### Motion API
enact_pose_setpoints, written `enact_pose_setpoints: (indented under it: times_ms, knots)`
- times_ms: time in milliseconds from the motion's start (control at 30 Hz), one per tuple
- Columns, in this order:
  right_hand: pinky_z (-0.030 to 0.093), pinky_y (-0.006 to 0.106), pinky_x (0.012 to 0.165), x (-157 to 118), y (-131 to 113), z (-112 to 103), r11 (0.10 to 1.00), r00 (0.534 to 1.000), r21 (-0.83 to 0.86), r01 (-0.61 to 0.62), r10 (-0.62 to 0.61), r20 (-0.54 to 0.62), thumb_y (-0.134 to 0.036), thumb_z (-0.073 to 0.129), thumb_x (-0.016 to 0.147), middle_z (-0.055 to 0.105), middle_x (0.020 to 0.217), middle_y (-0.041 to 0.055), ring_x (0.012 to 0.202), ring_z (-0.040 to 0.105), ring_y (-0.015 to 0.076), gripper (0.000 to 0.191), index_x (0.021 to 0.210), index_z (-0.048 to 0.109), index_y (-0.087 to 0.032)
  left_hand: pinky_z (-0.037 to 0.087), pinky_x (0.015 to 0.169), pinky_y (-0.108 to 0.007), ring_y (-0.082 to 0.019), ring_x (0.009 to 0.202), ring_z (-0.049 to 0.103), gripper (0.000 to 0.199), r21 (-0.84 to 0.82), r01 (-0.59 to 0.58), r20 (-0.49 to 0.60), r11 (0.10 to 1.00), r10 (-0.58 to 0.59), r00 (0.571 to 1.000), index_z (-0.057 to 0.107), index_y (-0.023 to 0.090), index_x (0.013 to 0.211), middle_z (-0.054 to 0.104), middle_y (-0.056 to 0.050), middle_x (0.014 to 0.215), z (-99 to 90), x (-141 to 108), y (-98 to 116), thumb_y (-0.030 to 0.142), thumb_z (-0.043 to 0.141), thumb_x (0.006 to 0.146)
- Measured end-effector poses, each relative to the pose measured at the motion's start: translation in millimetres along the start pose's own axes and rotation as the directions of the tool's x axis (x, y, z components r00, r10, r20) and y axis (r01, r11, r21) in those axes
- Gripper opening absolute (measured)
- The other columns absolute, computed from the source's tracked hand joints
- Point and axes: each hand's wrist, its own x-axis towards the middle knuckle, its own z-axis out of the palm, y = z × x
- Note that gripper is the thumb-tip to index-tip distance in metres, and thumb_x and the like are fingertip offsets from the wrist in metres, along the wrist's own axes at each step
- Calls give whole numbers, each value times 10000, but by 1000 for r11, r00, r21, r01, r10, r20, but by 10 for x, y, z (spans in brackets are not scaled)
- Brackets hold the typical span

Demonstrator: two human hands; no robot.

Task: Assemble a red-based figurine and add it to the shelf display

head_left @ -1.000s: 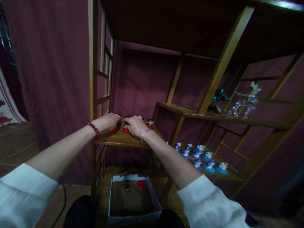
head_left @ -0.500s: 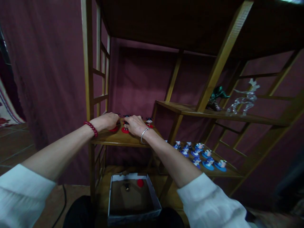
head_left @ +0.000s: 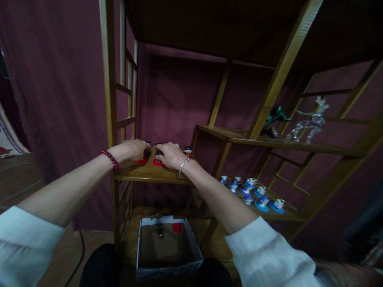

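My left hand (head_left: 137, 150), below a red bead bracelet, is closed round a small figurine; its red base (head_left: 141, 160) shows under my fingers. Beside it, my right hand (head_left: 171, 156), with a silver bangle at the wrist, grips a black-haired figurine (head_left: 158, 154) on a red round base. My fingers hide much of both. Both hands are over the left wooden shelf (head_left: 149, 173). Another black-haired figurine (head_left: 188, 150) on a red base stands right of my right hand. Further figurines behind my hands are only partly visible.
Below is a shallow open box (head_left: 167, 255) holding a small dark figure piece (head_left: 160, 232) and a red disc (head_left: 176, 228). Several blue-based figurines (head_left: 262, 203) stand on the lower right shelf. A clear deer ornament (head_left: 309, 123) and a green ornament (head_left: 273, 119) occupy the raised shelf.
My left hand has shifted slightly left and up with its wrist. My right hand stays nearly in place, a little lower over its figurine. The box and other figurines have not moved.
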Motion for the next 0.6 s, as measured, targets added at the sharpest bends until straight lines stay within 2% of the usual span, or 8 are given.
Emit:
enact_pose_setpoints:
  times_ms: [267,433,500,600]
  knots:
    - [386,354,890,-76,149,-71,996,991,84,-30,41,-131,-252,475,889,649,1107,95,1056,553,230,323,1194,571,-204,477,764,-348,-294,1004,613,418,-22,-16,-68,1000,14,998,608,264,1165,671,-103,1110,-51,10,-126,236,464,774]
    - [378,339,938,-213,287,-68,986,966,161,-43,82,-244,-220,487,885,622,1151,104,1072,539,209,341,1214,553,-163,477,757,-322,-260,969,627,369,-35,-22,-272,999,11,962,607,254,1148,681,-90,1072,-42,-125,-74,261,421,829]
    - [380,324,944,-288,334,-42,981,955,185,-53,104,-277,-207,503,874,623,1138,108,1053,551,202,349,1214,551,-144,467,798,-301,-224,966,625,347,-62,-115,-370,991,84,925,613,254,1128,683,-66,1057,21,-249,33,243,414,844]
    - [388,294,939,-403,384,29,975,950,212,-60,121,-289,-197,520,861,621,1131,111,1042,561,194,352,1204,557,-128,463,825,-292,-193,933,628,299,-95,-353,-459,931,274,845,648,228,1040,680,-59,1027,191,-438,246,205,406,866]
